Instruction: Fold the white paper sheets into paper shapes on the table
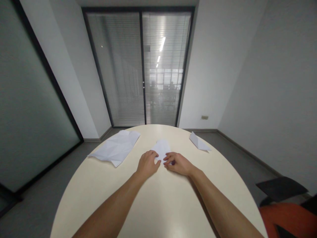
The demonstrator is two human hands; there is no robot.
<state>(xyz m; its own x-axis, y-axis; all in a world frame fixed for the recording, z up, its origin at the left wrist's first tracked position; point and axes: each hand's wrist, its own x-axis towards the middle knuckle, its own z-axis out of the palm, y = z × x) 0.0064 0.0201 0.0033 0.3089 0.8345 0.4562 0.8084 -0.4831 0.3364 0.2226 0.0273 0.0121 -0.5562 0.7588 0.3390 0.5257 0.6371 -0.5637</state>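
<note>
A small folded piece of white paper [162, 147] lies on the table in front of me, between my hands. My left hand [148, 163] grips its near left edge, the fingers bent over the paper and the thumb close to them. At the near right edge, my right hand [179, 163] has its fingers curled on the paper, with the thumb beneath. Both hands partly cover the paper's near side, so its fold lines there are hidden.
The round cream table [158, 205] carries a large creased white sheet [117, 145] on the left and a folded white paper piece [198, 142] near the right edge. An orange chair [289, 218] stands at the lower right. Beyond the table are glass doors with blinds [123, 72].
</note>
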